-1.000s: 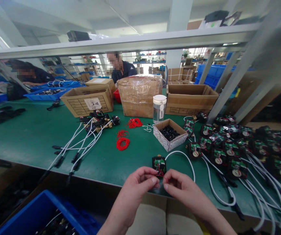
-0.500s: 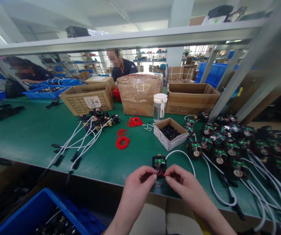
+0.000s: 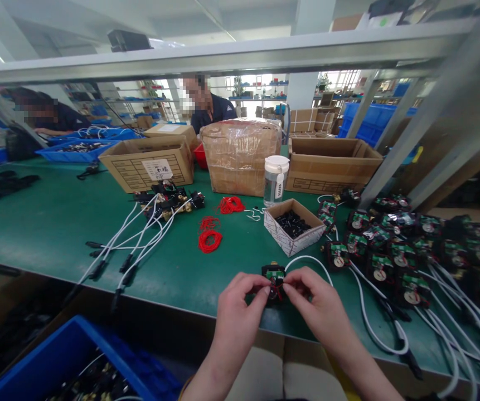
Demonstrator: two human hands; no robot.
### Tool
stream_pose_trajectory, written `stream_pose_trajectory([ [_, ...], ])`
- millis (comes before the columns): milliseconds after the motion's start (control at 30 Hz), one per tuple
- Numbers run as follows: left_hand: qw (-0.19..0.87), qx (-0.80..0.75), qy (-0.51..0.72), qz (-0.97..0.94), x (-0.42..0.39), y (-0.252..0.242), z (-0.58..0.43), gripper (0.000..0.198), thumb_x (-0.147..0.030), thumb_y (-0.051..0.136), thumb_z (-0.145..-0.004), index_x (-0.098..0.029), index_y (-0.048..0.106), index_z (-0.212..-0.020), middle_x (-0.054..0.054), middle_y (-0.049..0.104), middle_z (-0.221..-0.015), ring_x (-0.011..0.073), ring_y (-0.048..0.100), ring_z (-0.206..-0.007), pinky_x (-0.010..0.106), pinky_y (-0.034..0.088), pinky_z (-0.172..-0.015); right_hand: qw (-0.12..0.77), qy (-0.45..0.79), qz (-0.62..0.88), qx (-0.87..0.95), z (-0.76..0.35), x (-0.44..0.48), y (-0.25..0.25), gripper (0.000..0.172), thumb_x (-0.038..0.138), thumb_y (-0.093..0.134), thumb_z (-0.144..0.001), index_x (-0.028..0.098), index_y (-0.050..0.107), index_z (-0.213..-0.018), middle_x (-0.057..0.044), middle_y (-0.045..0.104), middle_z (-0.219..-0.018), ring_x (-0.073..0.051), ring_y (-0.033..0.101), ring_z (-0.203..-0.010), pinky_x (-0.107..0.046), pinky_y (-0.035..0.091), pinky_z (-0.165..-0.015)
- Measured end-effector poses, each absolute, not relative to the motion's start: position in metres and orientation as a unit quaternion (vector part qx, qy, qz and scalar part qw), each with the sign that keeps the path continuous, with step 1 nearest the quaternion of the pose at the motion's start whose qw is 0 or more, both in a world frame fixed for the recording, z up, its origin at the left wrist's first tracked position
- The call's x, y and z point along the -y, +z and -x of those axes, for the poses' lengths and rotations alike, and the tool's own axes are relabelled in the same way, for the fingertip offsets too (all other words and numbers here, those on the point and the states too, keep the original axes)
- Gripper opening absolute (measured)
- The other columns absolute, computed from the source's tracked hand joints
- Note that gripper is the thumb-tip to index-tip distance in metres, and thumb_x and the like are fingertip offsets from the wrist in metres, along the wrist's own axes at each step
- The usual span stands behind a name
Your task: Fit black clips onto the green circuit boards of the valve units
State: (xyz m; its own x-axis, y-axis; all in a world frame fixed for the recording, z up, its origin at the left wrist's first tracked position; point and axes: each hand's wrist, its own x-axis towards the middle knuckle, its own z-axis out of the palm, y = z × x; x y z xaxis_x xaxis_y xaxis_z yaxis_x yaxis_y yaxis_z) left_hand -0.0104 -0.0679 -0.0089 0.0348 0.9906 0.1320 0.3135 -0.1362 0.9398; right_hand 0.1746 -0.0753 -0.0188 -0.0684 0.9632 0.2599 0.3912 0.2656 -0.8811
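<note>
While circuit unit (image 3: 275, 274) points away lengthwise, brass end (image 3: 274, 263) foremost | left hand (image 3: 240, 303), right hand (image 3: 319, 306) touch it | clamping unclear

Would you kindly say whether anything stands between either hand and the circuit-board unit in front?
Nothing visible does: left hand and right hand are both at the circuit-board unit, with the parts carton beyond it.

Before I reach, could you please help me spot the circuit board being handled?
On the green table, find the small box of black parts. In front of it lies the circuit board, the only one between left hand and right hand.
</note>
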Motion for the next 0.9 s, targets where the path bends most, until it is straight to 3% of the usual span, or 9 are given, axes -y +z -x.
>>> stream_pose_trajectory([
  [233,0.341,-0.528,0.463,-0.625,0.067,-0.015,0.013,0.013,-0.021,0.065,-0.089,-0.024,0.077,-0.088,0.002,0.071,-0.087,0.0187,0.067,-0.085,0.029,0.051,-0.078,0.450,0.291,0.504,0.678,-0.171,0.074,-0.023,0.012,0.024,0.057,-0.101,0.022,0.066,-0.093,0.000,0.059,-0.089,-0.017,0.057,-0.077,-0.028,0.042,-0.068],
  [700,0.394,-0.551,0.430,-0.597,0.048,-0.004,0.011,0.013,-0.022,0.064,-0.085,-0.023,0.077,-0.086,0.002,0.072,-0.086,0.0188,0.068,-0.082,0.029,0.051,-0.076,0.464,0.217,0.519,0.684,-0.165,0.065,-0.014,0.013,0.021,0.055,-0.100,0.021,0.065,-0.091,-0.001,0.057,-0.088,-0.017,0.055,-0.072,-0.028,0.042,-0.065],
  [900,0.365,-0.565,0.411,-0.616,0.039,-0.002,0.009,0.011,-0.016,0.065,-0.084,-0.022,0.074,-0.085,0.000,0.072,-0.083,0.0162,0.067,-0.078,0.028,0.050,-0.075,0.456,0.184,0.538,0.685,-0.161,0.061,-0.014,0.014,0.021,0.054,-0.099,0.021,0.064,-0.089,-0.003,0.057,-0.087,-0.019,0.054,-0.072,-0.030,0.042,-0.064],
])
